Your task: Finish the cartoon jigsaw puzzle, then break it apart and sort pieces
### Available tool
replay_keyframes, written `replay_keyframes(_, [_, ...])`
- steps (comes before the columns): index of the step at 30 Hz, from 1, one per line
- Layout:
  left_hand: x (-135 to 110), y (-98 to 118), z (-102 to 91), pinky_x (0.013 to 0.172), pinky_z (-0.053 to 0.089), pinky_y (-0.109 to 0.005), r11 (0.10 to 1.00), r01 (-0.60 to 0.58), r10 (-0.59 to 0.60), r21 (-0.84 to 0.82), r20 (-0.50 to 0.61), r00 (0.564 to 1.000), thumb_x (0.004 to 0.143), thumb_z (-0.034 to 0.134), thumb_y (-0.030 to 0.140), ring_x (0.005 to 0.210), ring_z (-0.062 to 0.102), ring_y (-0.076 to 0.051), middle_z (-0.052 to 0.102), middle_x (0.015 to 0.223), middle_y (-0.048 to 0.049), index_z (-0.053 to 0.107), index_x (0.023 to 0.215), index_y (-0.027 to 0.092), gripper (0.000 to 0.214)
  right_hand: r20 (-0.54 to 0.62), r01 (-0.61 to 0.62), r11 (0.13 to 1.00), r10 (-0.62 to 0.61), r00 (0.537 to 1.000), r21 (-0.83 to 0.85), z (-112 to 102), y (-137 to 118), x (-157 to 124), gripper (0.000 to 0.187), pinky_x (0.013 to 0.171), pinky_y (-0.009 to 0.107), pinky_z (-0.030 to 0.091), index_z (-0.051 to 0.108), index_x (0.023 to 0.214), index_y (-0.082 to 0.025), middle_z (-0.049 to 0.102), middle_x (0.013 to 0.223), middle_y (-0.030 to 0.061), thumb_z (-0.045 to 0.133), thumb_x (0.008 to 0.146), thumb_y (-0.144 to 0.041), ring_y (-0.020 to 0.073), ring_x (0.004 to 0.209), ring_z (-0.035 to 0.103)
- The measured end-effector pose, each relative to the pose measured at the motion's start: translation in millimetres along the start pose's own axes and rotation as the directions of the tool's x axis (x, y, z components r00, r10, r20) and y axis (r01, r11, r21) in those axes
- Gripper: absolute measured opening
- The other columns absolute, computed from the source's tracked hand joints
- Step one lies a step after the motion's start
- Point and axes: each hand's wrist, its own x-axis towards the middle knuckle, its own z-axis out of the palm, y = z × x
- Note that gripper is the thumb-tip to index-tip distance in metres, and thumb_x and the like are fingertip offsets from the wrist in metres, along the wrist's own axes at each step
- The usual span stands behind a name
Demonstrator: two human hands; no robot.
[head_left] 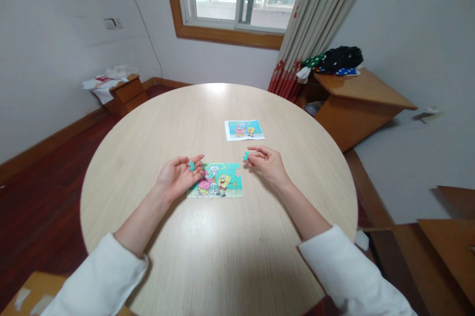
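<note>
A jigsaw puzzle (224, 185) with cartoon figures on a turquoise ground lies flat on the round table. Table surface shows through a gap at its upper right edge. My left hand (177, 175) is turned palm up over the puzzle's left side and hides part of it. On its fingers rests a turquoise puzzle piece (191, 165). Just off the puzzle's upper right corner, my right hand (267, 162) pinches one or more turquoise puzzle pieces (246, 156) between thumb and fingers; I cannot tell how many.
Behind the puzzle lies a printed reference picture (245, 130) of the same scene. The pale round table (208, 242) reaches out around both arms. At the right, a wooden cabinet (356, 103) carries a heap of cloth (339, 60). A small drawer unit (129, 94) stands at the left.
</note>
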Motion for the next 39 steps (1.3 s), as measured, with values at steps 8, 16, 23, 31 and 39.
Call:
replay_keyframes(8, [2.2,0.0,-1.9,0.071,0.056,-0.03,1.0,-0.023,0.024,0.017,-0.012,1.0,0.072,0.038,0.008,0.075,0.064,-0.019,0.06,0.079,-0.0126,0.047,0.114,0.004,0.043,-0.001,0.052,0.999,-0.052,0.999,-0.008,-1.0,3.3,3.1,0.028,0.055,0.027,0.047,0.065,0.081,-0.015,0.065,0.069,0.0022,0.069,0.059,-0.032,0.0133,0.061,0.061])
replay_keyframes(16, [0.1,1.5,-1.2,0.07,0.057,-0.032,0.999,-0.043,0.043,0.016,-0.014,0.999,0.072,0.038,0.008,0.074,0.066,-0.02,0.063,0.079,-0.0128,0.05,0.11,0.005,0.04,-0.005,0.07,0.998,-0.07,0.998,-0.008,-2.5,5.9,2.6,0.032,0.056,0.025,0.044,0.068,0.087,-0.015,0.061,0.07,-0.0003,0.069,0.057,-0.025,0.01,0.06,0.056])
replay_keyframes(23, [1.9,0.6,-0.4,0.065,0.057,-0.029,0.999,-0.044,0.044,-0.007,-0.026,0.999,0.074,0.037,0.006,0.065,0.062,-0.016,0.058,0.07,-0.0094,0.052,0.106,0.006,0.035,0.007,0.056,0.998,-0.057,0.998,0.015,-2.5,6.5,2.8,0.04,0.055,0.026,0.046,0.068,0.096,-0.014,0.06,0.075,0.0013,0.069,0.057,-0.025,0.0089,0.058,0.054])
replay_keyframes(31, [2.5,0.0,1.6,0.062,0.057,-0.024,0.993,-0.114,0.11,-0.042,-0.08,0.991,0.078,0.037,-0.001,0.061,0.06,-0.012,0.055,0.069,-0.0066,0.053,0.102,0.006,0.029,0.02,0.052,0.998,-0.053,0.998,0.036,-2.7,6.1,2.4,0.044,0.057,0.028,0.048,0.069,0.099,-0.015,0.059,0.075,0.001,0.071,0.056,-0.026,0.0094,0.06,0.055])
replay_keyframes(39, [3.5,-1.4,-0.8,0.059,0.055,-0.015,0.978,-0.158,0.175,0.137,-0.126,0.976,0.078,0.041,-0.008,0.057,0.061,-0.008,0.061,0.07,-0.0059,0.056,0.096,0.008,0.028,0.034,0.052,0.998,-0.053,0.998,0.028,-1.9,3.7,1.4,0.045,0.059,0.03,0.049,0.069,0.1,-0.015,0.059,0.075,0.001,0.071,0.056,-0.026,0.0094,0.06,0.054])
